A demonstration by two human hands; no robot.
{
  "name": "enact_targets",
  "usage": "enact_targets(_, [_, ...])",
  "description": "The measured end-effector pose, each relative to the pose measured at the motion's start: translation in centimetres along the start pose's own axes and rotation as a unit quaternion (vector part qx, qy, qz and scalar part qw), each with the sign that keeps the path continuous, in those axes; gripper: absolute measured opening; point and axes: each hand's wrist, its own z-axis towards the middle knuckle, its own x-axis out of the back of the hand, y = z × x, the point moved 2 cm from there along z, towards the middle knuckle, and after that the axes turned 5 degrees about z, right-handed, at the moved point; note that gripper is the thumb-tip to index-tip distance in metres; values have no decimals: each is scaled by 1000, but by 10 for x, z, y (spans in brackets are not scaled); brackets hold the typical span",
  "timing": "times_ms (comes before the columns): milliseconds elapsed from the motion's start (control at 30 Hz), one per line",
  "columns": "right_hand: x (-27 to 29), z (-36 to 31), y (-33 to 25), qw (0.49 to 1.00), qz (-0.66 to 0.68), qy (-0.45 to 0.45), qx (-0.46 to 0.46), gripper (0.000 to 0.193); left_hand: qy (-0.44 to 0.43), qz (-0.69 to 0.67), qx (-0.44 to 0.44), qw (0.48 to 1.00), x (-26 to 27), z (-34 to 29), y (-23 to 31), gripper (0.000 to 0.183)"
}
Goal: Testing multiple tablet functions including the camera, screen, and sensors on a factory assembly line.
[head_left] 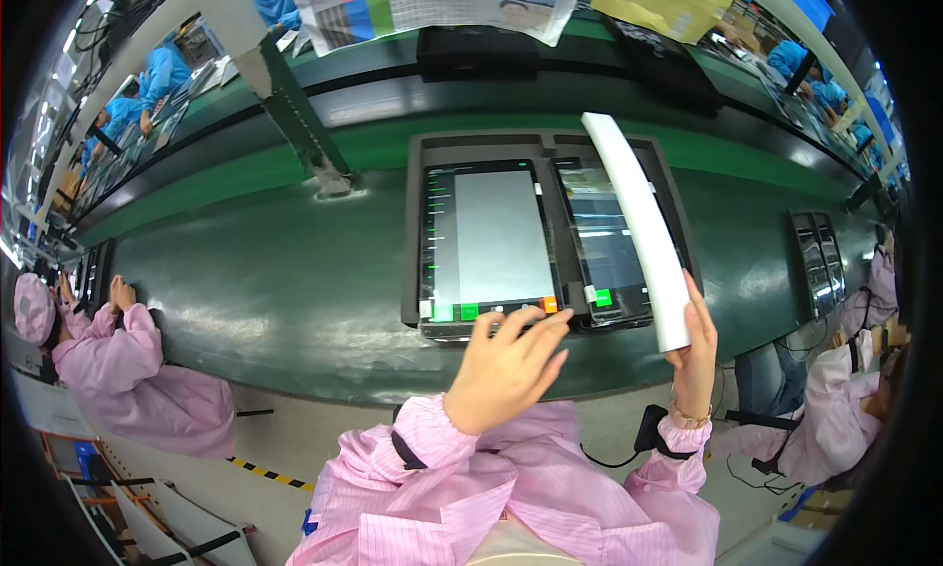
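A dark tray [414, 232] on the green bench holds two tablets side by side. The left tablet [496, 237] is lit, with a grey panel and green and orange blocks on its screen. My left hand [511, 360] lies over its lower edge, fingers spread, fingertips near the orange block, gripping nothing. In my right hand [695, 335] is the lower end of a long, slightly curved white foam strip [637, 212]. The strip slants across the right tablet [596, 237] and hides part of it. That tablet's screen shows a green block near its bottom.
A green metal post [295, 114] stands on the bench behind the tray. Printed sheets [437, 16] hang at the far side. Co-workers in pink sit at left [118, 360] and right [845, 409]. Another tray with devices [817, 261] lies on the bench to the right.
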Motion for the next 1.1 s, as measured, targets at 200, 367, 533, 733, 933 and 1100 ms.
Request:
enact_targets(200, [29, 19, -9, 996, -31, 71, 39, 42, -34, 13, -50, 998, -30, 27, 19, 36])
enact_targets(367, [34, 24, -8, 994, -44, 87, 41, 41, -53, 27, -49, 997, -41, 34, 19, 34])
enact_targets(533, [37, 27, -7, 995, -40, 81, 33, 40, -64, 25, -43, 997, -45, 35, 17, 34])
enact_targets(733, [41, 31, -5, 994, -36, 91, 51, 41, -80, 4, -32, 996, -30, 36, 15, 37])
enact_targets(933, [56, 37, -1, 984, -57, 144, 90, 46, -88, -36, 39, 995, 11, 28, -14, 39])
enact_targets(1100, [104, 61, 20, 976, -93, 181, 82, 41, -18, 20, 136, 990, 39, 24, -85, 34])
